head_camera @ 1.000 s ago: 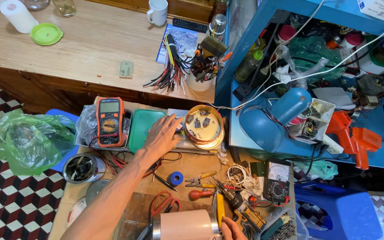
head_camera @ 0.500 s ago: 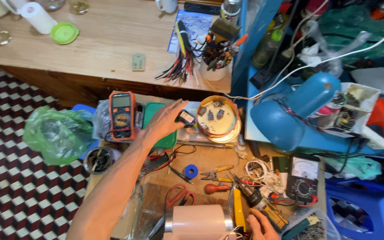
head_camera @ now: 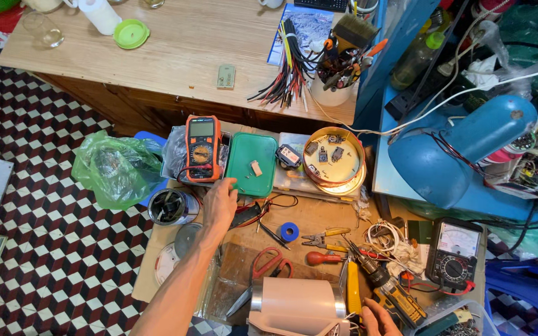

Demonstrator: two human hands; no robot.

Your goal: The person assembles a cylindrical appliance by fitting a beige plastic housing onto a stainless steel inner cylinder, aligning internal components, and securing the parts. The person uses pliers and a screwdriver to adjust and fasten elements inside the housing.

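Note:
My left hand (head_camera: 218,205) reaches over the cluttered workbench, fingers loosely curled, its fingertips at the near-left corner of a green lid (head_camera: 251,163) and just right of an orange multimeter (head_camera: 201,147). It holds nothing that I can see. Red and black test leads (head_camera: 263,211) lie just right of that hand. My right hand (head_camera: 378,317) shows at the bottom edge, fingers apart, beside a yellow-handled tool (head_camera: 352,287) and a pale metal cylinder (head_camera: 297,302).
A round tin of small parts (head_camera: 333,158), blue tape roll (head_camera: 289,231), red scissors (head_camera: 269,264), pliers (head_camera: 320,237), red screwdriver (head_camera: 322,257) and analog meter (head_camera: 453,254) crowd the bench. A blue lamp (head_camera: 456,152) stands at right, a green plastic bag (head_camera: 116,168) at left.
My left hand has drawn back from the round tin and the green lid's far side toward the lid's near-left corner. The view has shifted down and right.

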